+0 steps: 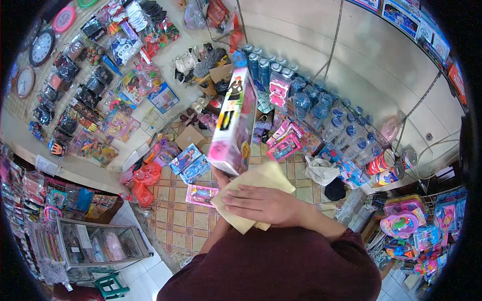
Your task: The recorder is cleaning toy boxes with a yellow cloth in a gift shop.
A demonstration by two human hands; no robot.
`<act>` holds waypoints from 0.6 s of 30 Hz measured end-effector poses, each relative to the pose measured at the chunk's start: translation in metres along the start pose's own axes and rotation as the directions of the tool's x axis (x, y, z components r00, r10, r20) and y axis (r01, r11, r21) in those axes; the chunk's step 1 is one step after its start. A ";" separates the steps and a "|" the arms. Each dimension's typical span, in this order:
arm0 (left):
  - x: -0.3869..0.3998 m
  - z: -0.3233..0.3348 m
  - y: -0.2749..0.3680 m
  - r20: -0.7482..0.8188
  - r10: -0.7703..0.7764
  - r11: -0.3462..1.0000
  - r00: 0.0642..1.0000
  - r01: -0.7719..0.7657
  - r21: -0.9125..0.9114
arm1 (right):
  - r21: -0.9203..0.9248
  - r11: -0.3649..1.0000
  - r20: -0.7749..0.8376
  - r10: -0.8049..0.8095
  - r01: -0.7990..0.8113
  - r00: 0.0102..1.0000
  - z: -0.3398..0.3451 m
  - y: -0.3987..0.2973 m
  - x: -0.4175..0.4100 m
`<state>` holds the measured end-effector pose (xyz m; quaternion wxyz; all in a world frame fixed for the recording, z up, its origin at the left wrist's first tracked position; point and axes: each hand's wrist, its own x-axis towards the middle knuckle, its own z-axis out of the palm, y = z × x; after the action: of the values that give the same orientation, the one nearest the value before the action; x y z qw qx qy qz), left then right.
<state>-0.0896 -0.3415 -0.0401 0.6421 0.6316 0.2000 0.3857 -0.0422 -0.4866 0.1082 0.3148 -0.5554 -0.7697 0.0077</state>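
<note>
A tall, narrow toy box (226, 124), white and pink with printed figures and a clear side, stands tilted in front of me. My left hand (220, 177) grips its near lower end, and most of that hand is hidden by a pale yellow cloth (275, 177). Spread over the cloth is my right hand (263, 205), fingers side by side, holding it against the near end of the box. Whether the cloth touches the box all along cannot be seen. Below on the tiled floor lies a pink boxed doll (202, 195).
Blue boxed dolls (190, 163), red plastic bags (145, 184) and pink toy packs (284, 145) lie on the floor. A rack of water bottles (301, 98) stands ahead. A glass display case (105, 244) is at left, hanging toys (418, 233) at right.
</note>
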 end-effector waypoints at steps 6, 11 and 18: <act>0.015 -0.032 0.016 -0.099 -0.022 0.992 0.995 0.010 -0.125 | 0.328 0.876 -0.255 0.442 -0.352 0.860 -0.018 0.007 -0.021; 0.003 -0.048 0.015 0.014 -0.216 0.889 0.976 0.203 -0.412 | 0.355 0.807 -0.623 0.581 -0.473 0.524 -0.050 0.057 -0.027; -0.017 -0.056 0.019 0.103 -0.323 0.809 0.941 0.331 -0.485 | 0.008 0.784 -0.720 0.436 -0.621 0.540 -0.077 0.145 -0.020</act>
<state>-0.1462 -0.3193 -0.0320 0.8406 0.4048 0.1949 0.3026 0.1231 -0.4739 0.1083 0.4869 -0.7588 -0.3838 -0.1996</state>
